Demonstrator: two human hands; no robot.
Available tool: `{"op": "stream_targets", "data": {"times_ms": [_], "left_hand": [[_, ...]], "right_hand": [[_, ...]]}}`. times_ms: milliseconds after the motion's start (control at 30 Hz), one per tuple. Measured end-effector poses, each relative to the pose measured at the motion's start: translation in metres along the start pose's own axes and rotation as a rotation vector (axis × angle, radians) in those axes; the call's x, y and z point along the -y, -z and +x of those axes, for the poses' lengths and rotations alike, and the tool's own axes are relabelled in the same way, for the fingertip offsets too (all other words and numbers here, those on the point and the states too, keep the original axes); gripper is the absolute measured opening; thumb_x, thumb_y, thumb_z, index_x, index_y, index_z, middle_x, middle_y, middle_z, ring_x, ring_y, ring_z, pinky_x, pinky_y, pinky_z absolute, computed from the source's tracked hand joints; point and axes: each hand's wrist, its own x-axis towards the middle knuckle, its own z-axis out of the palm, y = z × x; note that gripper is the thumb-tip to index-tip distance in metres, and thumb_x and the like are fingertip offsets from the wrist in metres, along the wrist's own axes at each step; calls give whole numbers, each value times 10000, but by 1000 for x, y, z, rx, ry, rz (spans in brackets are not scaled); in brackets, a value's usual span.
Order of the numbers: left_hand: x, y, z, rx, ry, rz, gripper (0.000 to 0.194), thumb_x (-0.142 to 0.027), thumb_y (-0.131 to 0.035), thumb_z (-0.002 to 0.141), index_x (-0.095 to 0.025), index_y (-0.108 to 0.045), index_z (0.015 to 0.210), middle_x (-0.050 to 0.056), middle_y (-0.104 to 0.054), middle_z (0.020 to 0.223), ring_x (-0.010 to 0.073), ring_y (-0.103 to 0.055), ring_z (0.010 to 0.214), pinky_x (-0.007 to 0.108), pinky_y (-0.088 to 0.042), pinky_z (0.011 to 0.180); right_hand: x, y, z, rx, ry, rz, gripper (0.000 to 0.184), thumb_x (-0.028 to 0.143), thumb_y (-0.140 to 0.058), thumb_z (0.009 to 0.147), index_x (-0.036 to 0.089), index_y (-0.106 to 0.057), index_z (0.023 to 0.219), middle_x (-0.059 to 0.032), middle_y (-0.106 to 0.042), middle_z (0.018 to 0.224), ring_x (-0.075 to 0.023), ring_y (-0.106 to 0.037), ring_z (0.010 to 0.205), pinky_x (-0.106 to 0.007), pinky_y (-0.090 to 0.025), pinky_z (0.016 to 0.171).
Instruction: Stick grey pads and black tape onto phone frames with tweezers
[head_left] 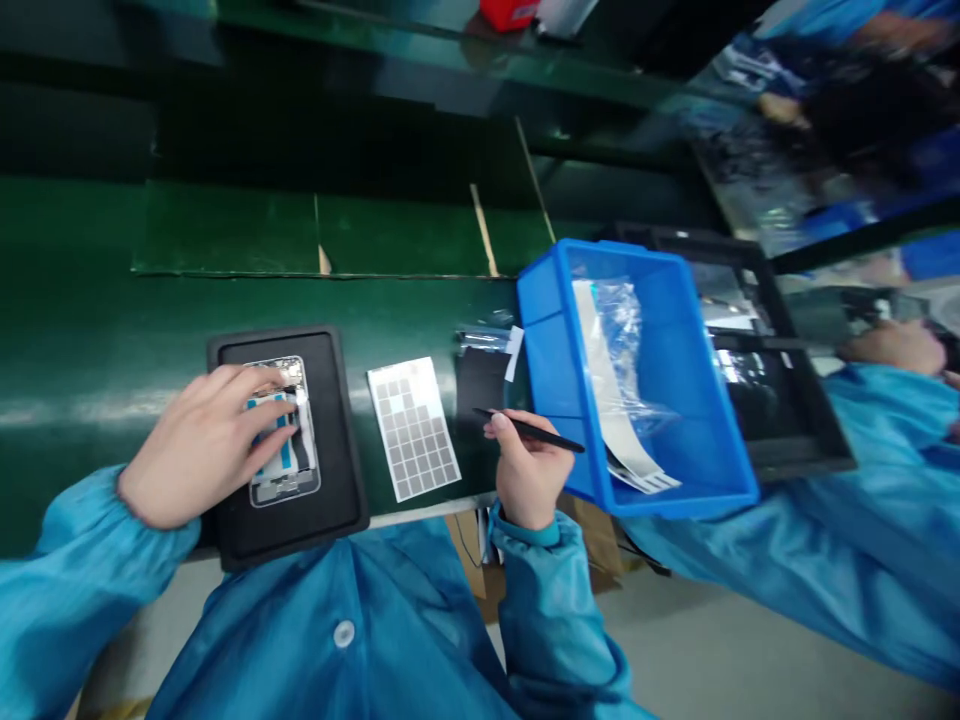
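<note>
My left hand lies over an opened phone, its fingers spread and resting on the phone's inside. Parts of the phone, with blue strips on a pale block, show between and below the fingers. The phone lies in a black foam-like tray. In my right hand are slim black tweezers, pinched between thumb and fingers, with the tip pointing left. That tip is close to a dark flat sheet. Between my hands lies a white sheet of grey square stickers, with a few squares gone near the top.
Right of my right hand stands a blue bin holding clear plastic bags and white strips. Dark trays lie beyond it. A green ledge runs along the back. A co-worker's blue sleeve is at the right.
</note>
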Motion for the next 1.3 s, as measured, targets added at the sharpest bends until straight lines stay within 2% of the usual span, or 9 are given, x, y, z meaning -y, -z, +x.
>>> {"op": "stream_targets", "data": {"times_ms": [100, 200, 267, 333, 500, 667, 833, 1067, 1300], "left_hand": [[-45, -16, 91, 23, -69, -193, 189, -311, -552, 964, -206, -684, 1049, 69, -662, 1169, 250, -612, 1065, 409, -507, 934], [-85, -54, 183, 127, -35, -266, 320, -296, -676, 885, -179, -626, 1178, 106, -621, 1259, 289, -576, 1153, 427, -489, 951], [-98, -79, 223, 144, -6, -283, 472, -266, -758, 815, -159, -583, 1240, 139, -590, 1310, 322, -553, 1191, 447, -476, 952], [-100, -94, 241, 160, -18, -300, 448, -218, -770, 796, -165, -593, 1204, 119, -637, 1221, 289, -602, 1103, 405, -486, 903], [-89, -92, 231, 150, -82, -343, 183, -197, -610, 919, -203, -635, 1100, 38, -710, 1012, 179, -659, 911, 288, -482, 796], [-89, -80, 202, -12, -148, -411, 182, -266, -541, 973, -194, -674, 1074, 30, -739, 938, 149, -679, 834, 256, -489, 760], [-91, -73, 182, -100, -199, -465, 243, -317, -491, 1004, -198, -696, 1054, 28, -759, 955, 141, -702, 838, 242, -515, 760], [-84, -66, 176, -94, -252, -398, 307, -335, -432, 1026, -186, -696, 1071, 57, -760, 993, 167, -719, 902, 264, -541, 811], [-79, -61, 172, -9, -240, -373, 358, -370, -385, 1042, -182, -687, 1084, 80, -752, 1042, 197, -714, 952, 303, -544, 856]], "right_hand": [[-3, 7, 11, -62, 50, 29, 217, 312, -838, 751, 181, -727, 883, -36, -774, 779, -164, -716, 614, -313, -581, 620], [-2, 9, 17, -83, 84, 37, 222, 316, -845, 740, 186, -724, 872, -37, -778, 794, -164, -712, 609, -321, -593, 619], [1, 10, 19, -57, 93, 53, 226, 306, -854, 730, 187, -726, 873, -40, -786, 816, -172, -726, 633, -326, -604, 637], [4, 10, 20, -38, 109, 74, 223, 298, -857, 729, 191, -727, 875, -41, -791, 830, -179, -739, 660, -333, -614, 661], [17, 4, 32, -33, 161, 151, 200, 301, -851, 738, 205, -724, 859, -31, -790, 826, -185, -752, 687, -327, -622, 651], [36, -12, 48, -11, 304, 235, 170, 251, -843, 748, 228, -727, 870, -20, -787, 856, -204, -774, 768, -371, -651, 745], [41, -19, 55, 107, 412, 251, 178, 186, -823, 770, 250, -732, 909, -14, -789, 899, -207, -777, 849, -398, -653, 835], [38, -19, 59, 202, 498, 144, 181, 180, -832, 759, 254, -745, 900, -14, -800, 893, -215, -772, 869, -405, -644, 843], [43, -22, 56, 220, 420, 90, 130, 278, -835, 755, 258, -750, 852, -25, -801, 876, -241, -771, 877, -448, -638, 860]]}}
